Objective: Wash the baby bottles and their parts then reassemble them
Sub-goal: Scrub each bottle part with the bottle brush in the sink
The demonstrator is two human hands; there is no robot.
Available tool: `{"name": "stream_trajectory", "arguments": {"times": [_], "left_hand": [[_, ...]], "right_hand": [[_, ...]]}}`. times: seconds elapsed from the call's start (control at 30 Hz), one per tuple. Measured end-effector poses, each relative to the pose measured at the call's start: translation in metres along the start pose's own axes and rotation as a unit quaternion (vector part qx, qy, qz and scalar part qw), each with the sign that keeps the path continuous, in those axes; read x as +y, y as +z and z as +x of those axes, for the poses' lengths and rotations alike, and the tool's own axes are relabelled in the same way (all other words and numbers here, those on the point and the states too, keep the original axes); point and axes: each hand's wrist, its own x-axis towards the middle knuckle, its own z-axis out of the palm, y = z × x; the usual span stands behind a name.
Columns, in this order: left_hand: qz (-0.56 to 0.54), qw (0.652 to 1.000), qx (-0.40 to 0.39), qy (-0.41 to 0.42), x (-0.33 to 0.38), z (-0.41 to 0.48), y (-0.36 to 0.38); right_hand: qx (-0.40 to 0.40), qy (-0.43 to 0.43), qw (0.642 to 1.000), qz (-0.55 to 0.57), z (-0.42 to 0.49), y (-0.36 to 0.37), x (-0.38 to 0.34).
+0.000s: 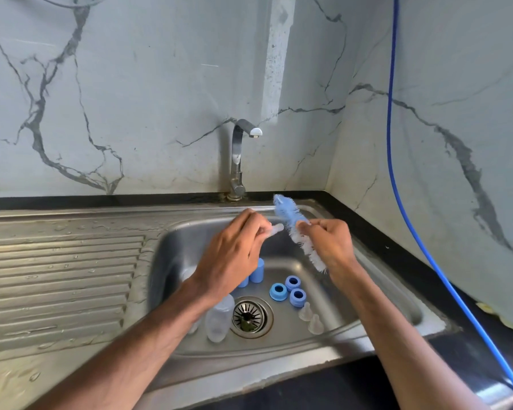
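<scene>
Nipple (276, 228), soft and clear, is pinched in my left hand (234, 255) above the shiny steel sink (172, 241). My right hand (332, 247) grips a fuzzy brush (288, 216), blue at the tip and white lower down, just beside the nipple. Down in the sink I see a cloudy bottle (219, 318) lying by the round drain (251, 316), three blue rings (278, 291), blue caps (256, 270) and two spare nipples (305, 312).

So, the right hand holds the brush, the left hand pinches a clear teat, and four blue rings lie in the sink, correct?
Not four: the head view shows three blue rings in the sink. The right hand does hold the brush, and the left hand pinches a clear teat.
</scene>
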Motion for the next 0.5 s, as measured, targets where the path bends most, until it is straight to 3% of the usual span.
{"name": "stream_trajectory", "arguments": {"times": [0.07,0.2,0.4,0.5], "left_hand": [[0.031,0.998,-0.014,0.045,0.002,-0.001,0.002],[0.044,0.996,-0.019,0.080,0.003,0.000,0.002],[-0.020,0.996,-0.048,0.069,0.005,0.000,0.000],[-0.116,0.993,-0.032,0.013,0.008,-0.001,0.003]], "right_hand": [[-0.055,0.060,0.993,0.089,-0.006,-0.007,-0.008],[-0.198,0.088,0.973,0.084,-0.013,-0.008,-0.014],[-0.224,0.085,0.957,0.162,-0.009,-0.008,-0.012],[-0.211,0.071,0.962,0.156,-0.009,-0.007,-0.010]]}}
